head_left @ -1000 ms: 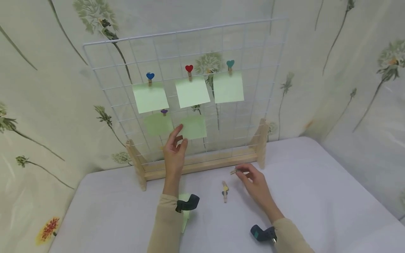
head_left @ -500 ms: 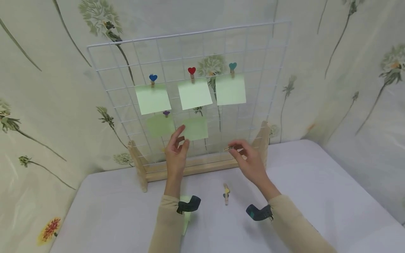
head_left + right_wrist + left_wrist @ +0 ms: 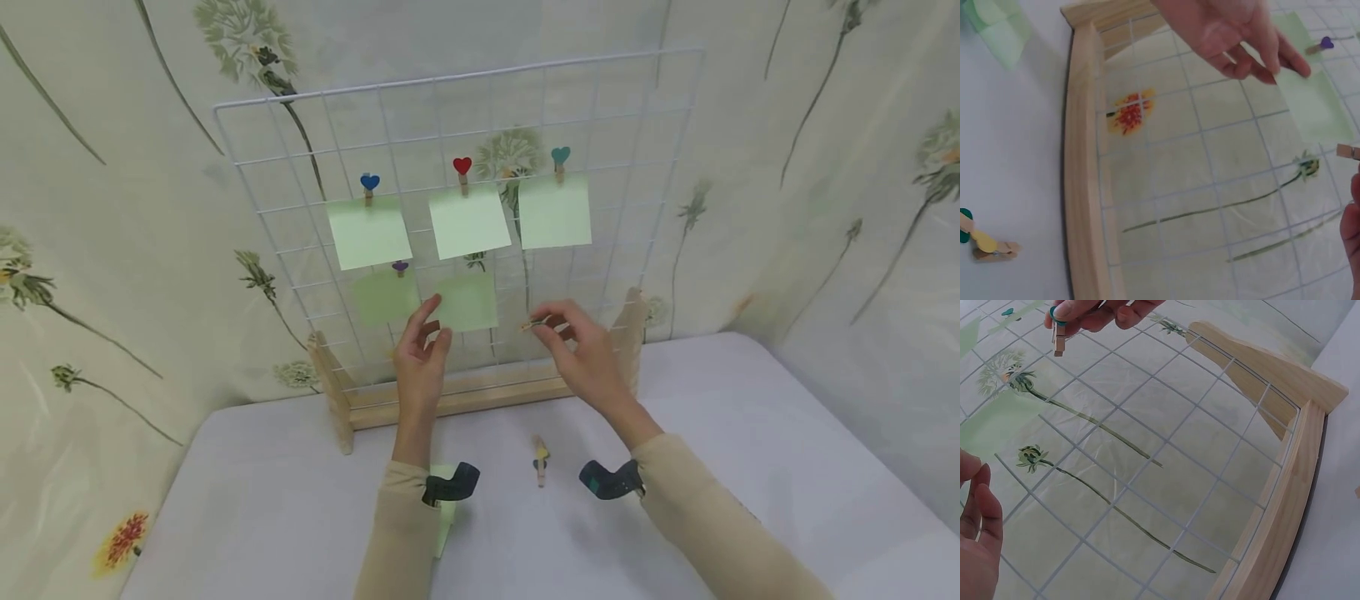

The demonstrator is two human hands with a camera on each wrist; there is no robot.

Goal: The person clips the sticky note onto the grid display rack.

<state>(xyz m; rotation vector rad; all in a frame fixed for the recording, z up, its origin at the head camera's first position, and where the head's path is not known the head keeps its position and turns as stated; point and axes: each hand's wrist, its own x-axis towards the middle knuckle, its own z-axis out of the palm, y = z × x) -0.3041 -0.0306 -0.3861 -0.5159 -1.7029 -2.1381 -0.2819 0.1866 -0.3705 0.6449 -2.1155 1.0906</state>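
My left grip [image 3: 422,358] seems pinched on the left edge of a green note [image 3: 472,302] at the wire grid [image 3: 382,85] — fingertips partly hidden. My right grip [image 3: 592,358] pinches a wooden clothespin [image 3: 1059,340] right of the note, apart from it — other clips [image 3: 541,462] lie on the desk [image 3: 247,500].

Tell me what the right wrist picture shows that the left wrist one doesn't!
Only the right wrist view: the purple heart, the yellow peg decoration and a red-and-orange flower.
Only the left wrist view: the teal end of the held peg.
Both: the right hand pinching that peg, the left hand at the green paper, and the wire grid.
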